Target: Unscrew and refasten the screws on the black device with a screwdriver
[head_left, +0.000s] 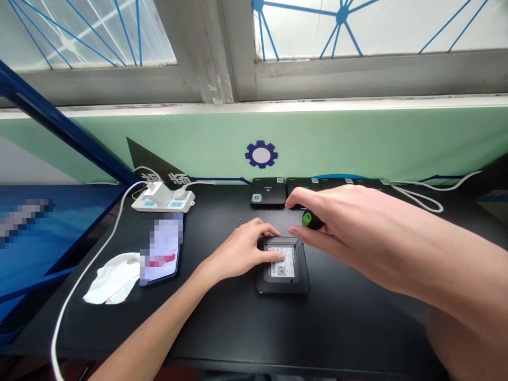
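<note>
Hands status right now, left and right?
Left hand: open, resting over a black square device, not gripping it.
Right hand: closed, apparently holding a green-and-black tool handle.

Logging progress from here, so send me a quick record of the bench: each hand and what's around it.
Left hand: resting on a flat black square device, label with QR code facing up
Right hand: gripping a green-and-black tool handle just past the device
Nearby: white cloth, phone, white power strip
Back row: black devices
</note>
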Demonstrator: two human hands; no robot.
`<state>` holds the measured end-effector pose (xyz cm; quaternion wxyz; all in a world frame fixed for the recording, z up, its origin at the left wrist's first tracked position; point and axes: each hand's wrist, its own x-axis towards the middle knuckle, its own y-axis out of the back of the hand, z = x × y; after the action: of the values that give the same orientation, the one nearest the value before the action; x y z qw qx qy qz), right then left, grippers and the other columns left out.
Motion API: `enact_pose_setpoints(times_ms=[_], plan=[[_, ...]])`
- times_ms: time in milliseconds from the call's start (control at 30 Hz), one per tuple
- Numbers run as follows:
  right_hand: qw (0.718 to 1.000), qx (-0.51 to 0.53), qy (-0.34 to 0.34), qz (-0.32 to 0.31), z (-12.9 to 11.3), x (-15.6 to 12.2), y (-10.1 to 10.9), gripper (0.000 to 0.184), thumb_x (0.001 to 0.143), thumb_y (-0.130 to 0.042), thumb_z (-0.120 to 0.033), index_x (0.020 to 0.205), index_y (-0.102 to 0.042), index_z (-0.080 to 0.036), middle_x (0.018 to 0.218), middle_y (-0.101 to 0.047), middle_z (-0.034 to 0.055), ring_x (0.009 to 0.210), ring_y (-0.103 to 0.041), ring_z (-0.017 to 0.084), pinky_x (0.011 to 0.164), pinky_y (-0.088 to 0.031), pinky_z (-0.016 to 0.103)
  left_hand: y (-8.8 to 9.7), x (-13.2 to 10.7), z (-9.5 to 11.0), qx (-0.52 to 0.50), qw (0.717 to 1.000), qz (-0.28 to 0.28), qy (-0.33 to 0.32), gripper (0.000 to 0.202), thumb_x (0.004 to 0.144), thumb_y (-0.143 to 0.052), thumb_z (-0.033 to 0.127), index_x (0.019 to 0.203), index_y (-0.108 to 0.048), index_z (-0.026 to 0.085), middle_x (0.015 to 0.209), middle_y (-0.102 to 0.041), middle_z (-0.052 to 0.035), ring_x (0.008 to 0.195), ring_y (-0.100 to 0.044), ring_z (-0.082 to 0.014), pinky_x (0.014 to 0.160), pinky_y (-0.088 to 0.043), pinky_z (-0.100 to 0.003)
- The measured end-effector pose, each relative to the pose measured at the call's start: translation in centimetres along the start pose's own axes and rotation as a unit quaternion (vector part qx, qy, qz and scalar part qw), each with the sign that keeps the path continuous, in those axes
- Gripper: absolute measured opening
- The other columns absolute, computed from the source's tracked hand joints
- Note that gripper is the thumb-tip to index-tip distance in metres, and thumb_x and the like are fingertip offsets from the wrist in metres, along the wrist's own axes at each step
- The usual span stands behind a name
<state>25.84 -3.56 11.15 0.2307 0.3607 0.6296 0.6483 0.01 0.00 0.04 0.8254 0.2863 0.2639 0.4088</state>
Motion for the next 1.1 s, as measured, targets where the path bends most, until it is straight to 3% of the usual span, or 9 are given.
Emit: enact_pose_setpoints(times_ms=[1100], plan=[[1.0,0.0,-0.008,0.01,-0.2,-0.28,-0.05,0.03,0.116,-0.051,-0.056,0.117,-0.057,-0.027,0.087,-0.066,-0.0015,0.07,-0.062,0.019,0.059,-0.031,0.036,0.0,-0.01,0.12,0.01,1.0,0.001,-0.001,0.047,0.089,-0.085,0.064,0.122,-0.079,0.031,0.11,-0.065,-0.0032,0.096,-0.065,-0.0263,0.088,-0.052,-0.036]])
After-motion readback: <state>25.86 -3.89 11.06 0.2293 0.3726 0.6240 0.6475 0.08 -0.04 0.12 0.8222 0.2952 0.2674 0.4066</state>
